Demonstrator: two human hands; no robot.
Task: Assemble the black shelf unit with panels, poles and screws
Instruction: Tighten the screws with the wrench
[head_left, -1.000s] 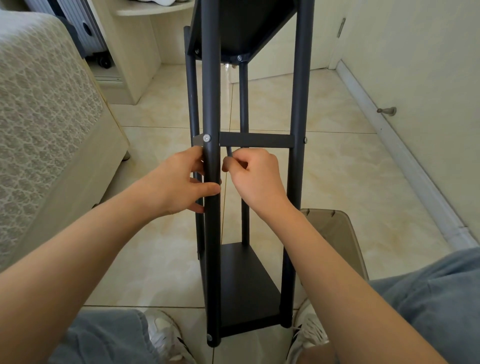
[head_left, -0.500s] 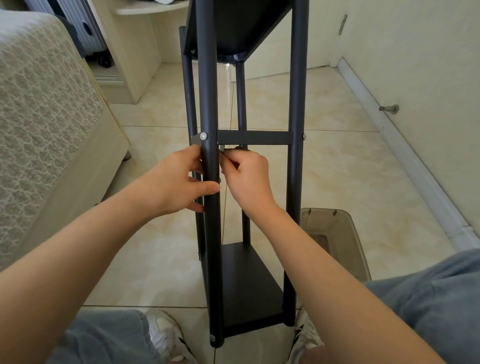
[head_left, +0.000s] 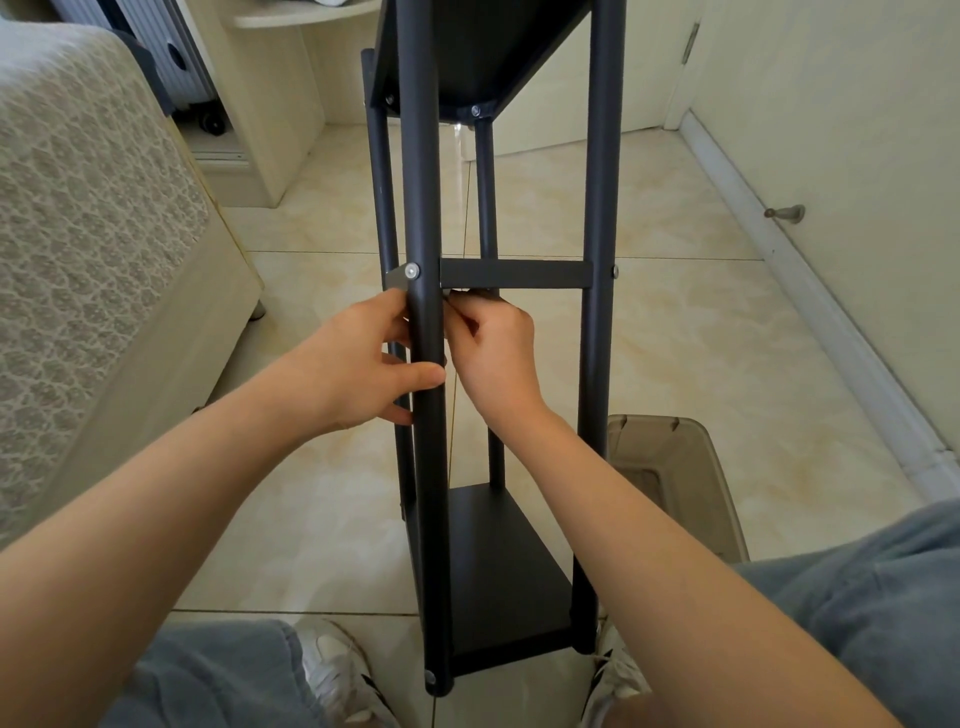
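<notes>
Pale tiled floor (head_left: 701, 338), with black shelf unit (head_left: 498, 566) upright on it, matte dark poles, top panel (head_left: 467, 47) cut off by frame edge. Left hand (head_left: 358, 364) wrapped round front pole (head_left: 423, 208). Right hand (head_left: 493, 348) pinching small metal piece (head_left: 453, 294) just under crossbar (head_left: 514, 274), mostly hidden by fingers. Translucent bin (head_left: 675, 467) at right, partly behind forearm, contents unclear.

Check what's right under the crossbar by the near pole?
Right hand pinching a small metal part just below the crossbar; fingers and pole hide most of the part.
</notes>
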